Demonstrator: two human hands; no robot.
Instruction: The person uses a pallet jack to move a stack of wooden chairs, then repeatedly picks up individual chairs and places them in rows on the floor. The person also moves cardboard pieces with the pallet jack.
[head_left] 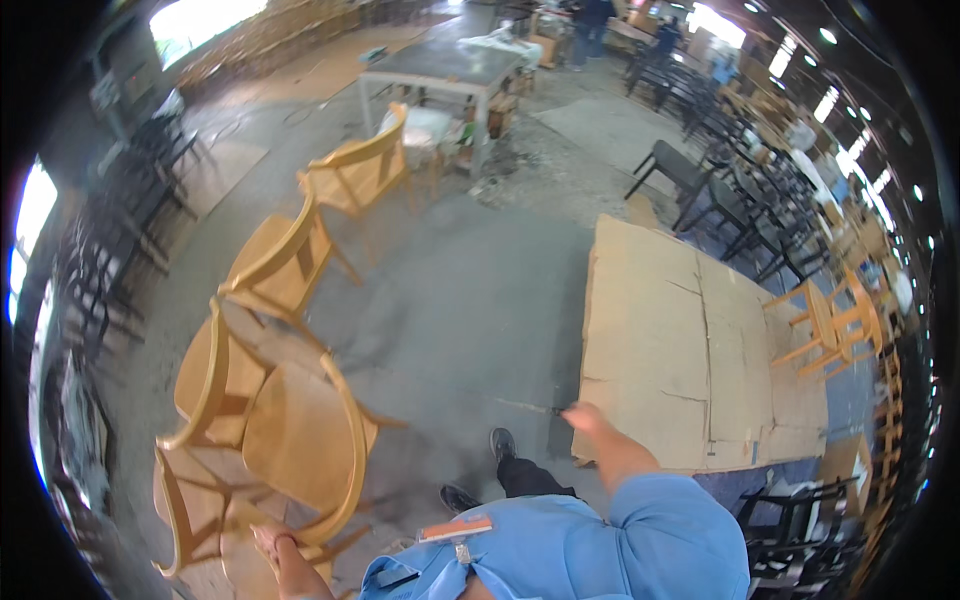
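My left hand (272, 540) is low on the left, over the seat of a light wooden chair at the lower edge and close to the end of another chair's curved backrest (352, 450). Its fingers are blurred, and I cannot tell whether it touches the wood. My right hand (588, 416) reaches forward by the left edge of a large brown cardboard sheet (650, 340). Its fingers are closed round a thin stick-like tool (528, 406), whose pale shaft points left over the grey floor. The tool's exact kind is smeared by motion.
Several wooden chairs (275, 275) curve along my left. A dark-topped table (440, 62) stands ahead. Black chairs (680, 170) crowd the right side, with a light wooden chair (815, 315) by the cardboard. More dark chairs (100, 270) line the far left. People (590, 30) stand far back.
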